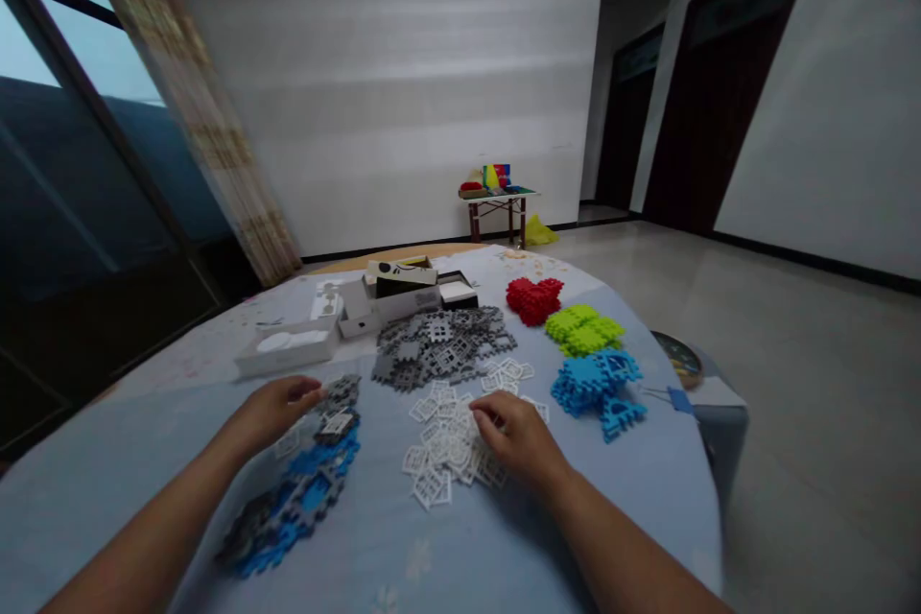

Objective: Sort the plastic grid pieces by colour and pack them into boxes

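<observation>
My left hand [277, 411] hovers at the upper end of a long blue-and-grey assembly of interlocking plastic pieces [302, 494]. Its fingers are loosely curved and apart, with nothing visible in them. On top of the assembly's grey end lies a white window-frame piece [336, 424]. To the right, a loose pile of small white window-frame pieces [450, 446] is spread over the cloth. My right hand [519, 436] is at the right side of this pile, thumb and index fingertips close together. Whatever is between those fingertips is too small to make out.
Beyond the white pile lie grey interlocking pieces [438, 345]. Blue [594, 384], lime green [584, 330] and red pieces [533, 300] line the table's right side. A white tray [288, 350] and open boxes [403, 293] stand farther back. A stool [712, 393] adjoins the right edge.
</observation>
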### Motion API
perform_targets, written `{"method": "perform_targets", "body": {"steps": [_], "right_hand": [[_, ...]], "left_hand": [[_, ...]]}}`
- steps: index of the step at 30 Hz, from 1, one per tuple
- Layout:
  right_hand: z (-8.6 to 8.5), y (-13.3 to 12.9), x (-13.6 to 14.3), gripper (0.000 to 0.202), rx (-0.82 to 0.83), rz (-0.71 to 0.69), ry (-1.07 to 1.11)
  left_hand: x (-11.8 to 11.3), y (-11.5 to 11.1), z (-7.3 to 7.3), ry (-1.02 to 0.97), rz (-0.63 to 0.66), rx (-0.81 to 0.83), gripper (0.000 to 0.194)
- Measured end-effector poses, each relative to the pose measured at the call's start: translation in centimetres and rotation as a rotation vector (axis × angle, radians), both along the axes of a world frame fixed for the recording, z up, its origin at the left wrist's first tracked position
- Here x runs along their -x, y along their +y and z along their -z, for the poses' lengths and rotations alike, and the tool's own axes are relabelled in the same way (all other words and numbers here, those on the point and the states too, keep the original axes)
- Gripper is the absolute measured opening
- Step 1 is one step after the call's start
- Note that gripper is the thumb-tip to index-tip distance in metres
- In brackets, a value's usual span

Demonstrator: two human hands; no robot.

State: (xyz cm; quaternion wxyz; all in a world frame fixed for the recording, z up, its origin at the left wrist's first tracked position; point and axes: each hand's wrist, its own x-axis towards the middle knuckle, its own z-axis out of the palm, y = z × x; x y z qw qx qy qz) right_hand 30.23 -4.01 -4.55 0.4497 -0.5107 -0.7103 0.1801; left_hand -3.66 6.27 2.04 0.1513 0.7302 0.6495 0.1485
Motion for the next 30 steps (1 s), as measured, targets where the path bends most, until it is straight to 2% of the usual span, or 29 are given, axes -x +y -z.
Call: {"method": "perform_targets", "body": {"steps": [3, 9, 14, 18, 21, 23, 25, 28, 30], "right_hand": [[0.1, 0.0, -0.1, 0.019, 0.014, 0.014, 0.02], [-0.1, -0.2, -0.4, 0.02, 0.024, 0.034, 0.034], [-0.2, -0.2, -0.4, 0.02, 0.02, 0.036, 0.039], [-0.3, -0.3, -0.3, 0.02, 0.013, 0.024, 0.034], [-0.2, -0.3, -0.2, 0.02, 0.006, 0.012, 0.034], [-0.2, -0.2, -0.2, 0.02, 0.004, 0.008, 0.035], [-0.2, -0.2, -0.2, 0.02, 0.002, 0.007, 0.033], [-0.2, -0.2, -0.2, 0.02, 0.001, 0.003, 0.03], [-0.3, -0.2, -0.3, 0.02, -0.003, 0.0, 0.034]], "left_hand": [[0.7, -0.7, 1.2, 0.027, -0.029, 0.044, 0.052], [-1.9, -1.4, 2.6, 0.125, -0.013, 0.144, 0.057], [-2.1, -1.3, 3.5, 0.181, -0.019, 0.16, 0.066], [-2.3, -2.0, 2.1, 0.158, -0.007, 0.116, 0.078], [-3.0, -3.0, 0.5, 0.194, 0.024, 0.046, 0.074], [-3.4, -3.5, -0.5, 0.232, 0.051, 0.059, 0.071], [-3.6, -3.7, -1.1, 0.331, 0.085, 0.091, 0.071], [-3.3, -3.5, -2.1, 0.581, 0.105, 0.073, 0.076], [-3.1, -3.4, -2.8, 0.646, 0.113, 0.055, 0.08]]}}
